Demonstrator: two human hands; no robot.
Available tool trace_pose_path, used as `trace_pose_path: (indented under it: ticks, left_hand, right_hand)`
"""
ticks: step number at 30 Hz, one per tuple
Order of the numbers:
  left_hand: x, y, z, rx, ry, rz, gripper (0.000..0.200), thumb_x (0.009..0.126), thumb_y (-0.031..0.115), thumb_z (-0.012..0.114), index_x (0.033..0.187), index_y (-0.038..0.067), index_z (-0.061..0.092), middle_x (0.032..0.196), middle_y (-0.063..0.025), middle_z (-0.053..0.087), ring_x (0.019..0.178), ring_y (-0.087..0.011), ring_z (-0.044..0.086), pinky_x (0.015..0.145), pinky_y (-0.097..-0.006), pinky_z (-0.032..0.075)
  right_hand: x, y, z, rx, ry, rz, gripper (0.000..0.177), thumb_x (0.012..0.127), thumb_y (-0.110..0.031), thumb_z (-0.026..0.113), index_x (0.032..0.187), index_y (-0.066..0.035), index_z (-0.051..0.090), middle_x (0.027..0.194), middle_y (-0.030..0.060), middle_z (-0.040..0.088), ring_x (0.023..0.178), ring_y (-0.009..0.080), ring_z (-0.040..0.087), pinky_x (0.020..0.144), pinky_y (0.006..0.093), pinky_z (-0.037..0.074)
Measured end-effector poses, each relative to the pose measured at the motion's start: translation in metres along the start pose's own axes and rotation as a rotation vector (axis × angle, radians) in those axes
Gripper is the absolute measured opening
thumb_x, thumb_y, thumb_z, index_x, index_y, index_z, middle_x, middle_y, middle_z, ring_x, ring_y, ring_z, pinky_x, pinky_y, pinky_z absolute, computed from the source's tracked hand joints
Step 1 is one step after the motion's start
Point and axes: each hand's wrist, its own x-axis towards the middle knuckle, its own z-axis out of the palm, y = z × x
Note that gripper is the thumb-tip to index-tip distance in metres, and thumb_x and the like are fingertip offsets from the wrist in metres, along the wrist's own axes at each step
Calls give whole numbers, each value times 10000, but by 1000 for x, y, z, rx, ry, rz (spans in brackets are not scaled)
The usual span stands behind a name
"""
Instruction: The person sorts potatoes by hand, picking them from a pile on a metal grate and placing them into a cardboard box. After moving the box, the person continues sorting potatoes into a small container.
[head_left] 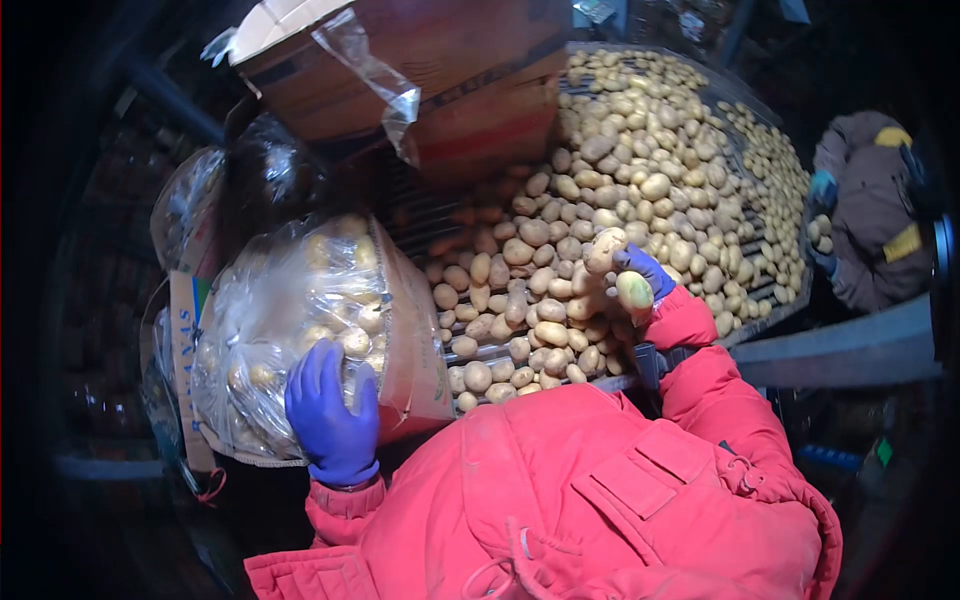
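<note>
My left hand (331, 412), in a blue glove, rests flat with fingers spread on a clear plastic bag of potatoes (280, 320) that lines a cardboard box (412, 340). My right hand (640, 270), also blue-gloved, grips two potatoes (633, 290) just above the roller table (780, 305). The table is covered with loose yellow potatoes (640, 170). Red jacket sleeves cover both my arms.
A second cardboard box with a plastic liner (400, 70) stands behind the filled one. Another person in a dark jacket with blue gloves (868, 210) works at the table's far right side. Dark surroundings lie to the left and below.
</note>
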Motion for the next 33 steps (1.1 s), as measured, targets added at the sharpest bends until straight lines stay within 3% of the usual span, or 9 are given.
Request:
trace_pose_path:
  ticks: [4, 7, 13, 17, 22, 25, 29, 31, 33]
  left_hand:
    - [-5, -2, -1, -32, 17, 87, 438, 894, 243, 728, 1247, -4, 652, 1269, -204, 667, 1173, -402, 618, 1051, -519, 450]
    - [-10, 2, -8, -58, 9, 182, 446, 909, 252, 723, 1259, -14, 650, 1259, -210, 672, 1174, -412, 619, 1053, -527, 448]
    - [-25, -7, -14, -193, -166, 304, 449, 970, 260, 702, 1311, -25, 640, 1258, -208, 692, 1123, -400, 647, 1008, -488, 478]
    - [-32, -5, -11, -133, -195, 294, 490, 999, 296, 662, 1350, -43, 620, 1287, -226, 680, 1136, -398, 649, 1000, -488, 479]
    - [-36, -15, 0, -63, -166, 293, 524, 1028, 346, 625, 1392, -30, 601, 1283, -239, 683, 1129, -398, 660, 958, -452, 508]
    - [-36, -3, -3, 4, -220, 184, 542, 1039, 374, 596, 1399, -31, 591, 1265, -244, 688, 1093, -413, 668, 952, -451, 511]
    - [-23, -38, 25, -142, -237, 148, 563, 1060, 432, 538, 1446, 24, 571, 1378, -230, 640, 1228, -380, 639, 1030, -401, 495]
    - [-12, -55, 31, 50, -242, 267, 593, 1070, 469, 491, 1483, 46, 537, 1434, -199, 609, 1285, -366, 610, 1067, -391, 475]
    - [-5, -67, 38, 165, -255, 353, 577, 1064, 427, 477, 1497, 48, 513, 1454, -199, 587, 1295, -367, 599, 1068, -394, 478]
  right_hand:
    - [-36, 21, -3, 550, -233, 49, 481, 1013, -433, 644, 1334, -79, 590, 1079, 151, 683, 820, 266, 679, 652, 385, 587]
    - [-78, 40, 9, 630, -285, -78, 575, 1033, -431, 601, 1431, -25, 519, 1311, 218, 614, 899, 282, 664, 692, 361, 596]
    - [-158, 132, -14, 751, 53, -200, 448, 990, -376, 682, 1281, -44, 605, 1101, 212, 685, 826, 284, 696, 654, 381, 617]
    - [-230, 193, -23, 919, 210, -153, 524, 962, -376, 718, 1335, -51, 545, 1077, 184, 663, 836, 262, 692, 665, 346, 633]
    - [-312, 262, -44, 696, 254, -540, 572, 940, -466, 721, 1269, -15, 598, 1106, 202, 690, 916, 296, 724, 694, 377, 648]
    - [-363, 307, -63, 904, 396, -491, 582, 935, -469, 731, 1273, -12, 605, 1099, 200, 693, 911, 306, 722, 702, 395, 647]
    - [-441, 432, -129, 1024, 368, -454, 534, 912, -383, 779, 1308, -73, 599, 1191, 161, 668, 951, 299, 688, 711, 343, 637]
    - [-489, 483, -121, 1064, 788, -640, 419, 922, -336, 761, 1266, -132, 635, 1173, 106, 698, 939, 296, 700, 753, 393, 631]
    - [-546, 554, -141, 1191, 827, -826, 363, 893, -200, 776, 1217, -104, 643, 1140, 111, 701, 982, 276, 696, 838, 355, 602]
